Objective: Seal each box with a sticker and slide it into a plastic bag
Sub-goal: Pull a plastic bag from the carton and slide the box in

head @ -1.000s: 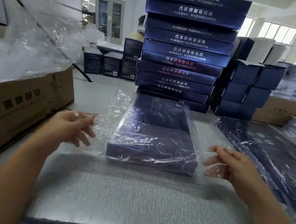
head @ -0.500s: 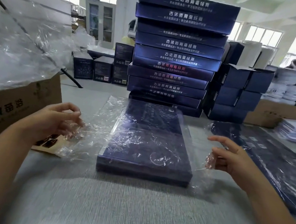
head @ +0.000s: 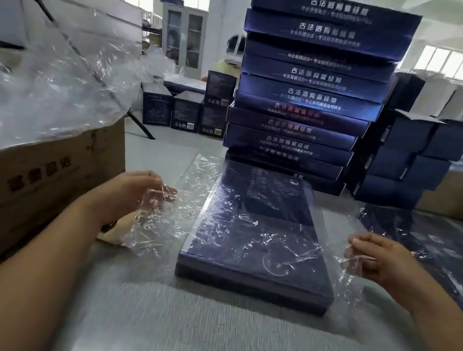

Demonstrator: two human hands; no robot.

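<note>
A flat dark blue box (head: 257,237) lies on the grey table (head: 203,333), mostly inside a clear plastic bag (head: 188,205) whose open end faces me. My left hand (head: 130,194) pinches the bag's left edge with curled fingers. On the other side, my right hand (head: 375,259) pinches the bag's right edge. The box's near end sticks out of the bag's mouth. No sticker is visible on the box.
A tall stack of dark blue boxes (head: 309,91) stands right behind the bagged box. A cardboard carton (head: 32,178) full of clear bags sits at the left. Smaller blue boxes (head: 403,156) are stacked at the right, with bagged boxes (head: 436,246) beside my right hand.
The bag has been drawn farther over the box, away from me. Both hands moved slightly apart along the bag's edges, and the view has tilted.
</note>
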